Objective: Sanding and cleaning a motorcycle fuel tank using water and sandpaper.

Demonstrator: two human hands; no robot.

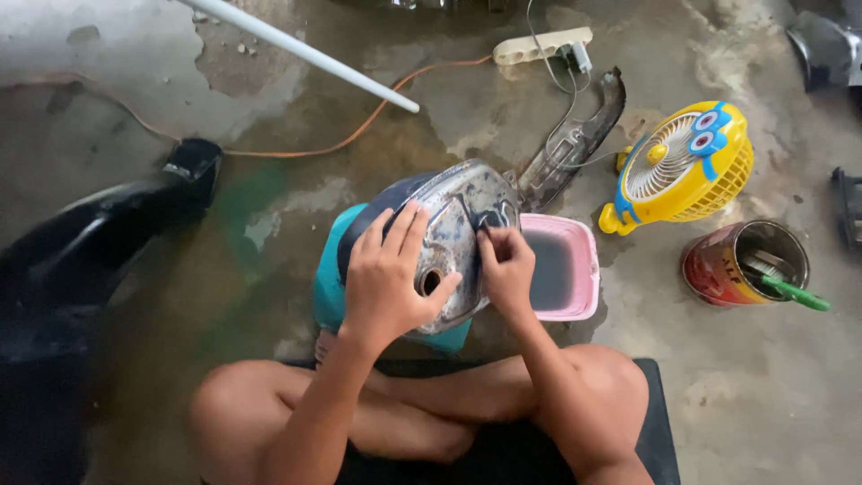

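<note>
left hand [386,274] flat on metal tank [458,216] | right hand [507,268] pressing dark pad [493,221] | pink basin [561,268] beside

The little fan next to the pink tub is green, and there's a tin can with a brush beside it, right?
Not quite. The head view shows the fan is yellow with blue trim, not green. It does sit next to the pink tub, with the tin can holding a brush beside it.

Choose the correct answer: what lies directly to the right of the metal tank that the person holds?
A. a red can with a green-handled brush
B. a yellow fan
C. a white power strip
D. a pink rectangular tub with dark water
D. The pink tub with dark liquid sits right against the metal tank, beside the right hand; the yellow fan stands farther away.
</note>
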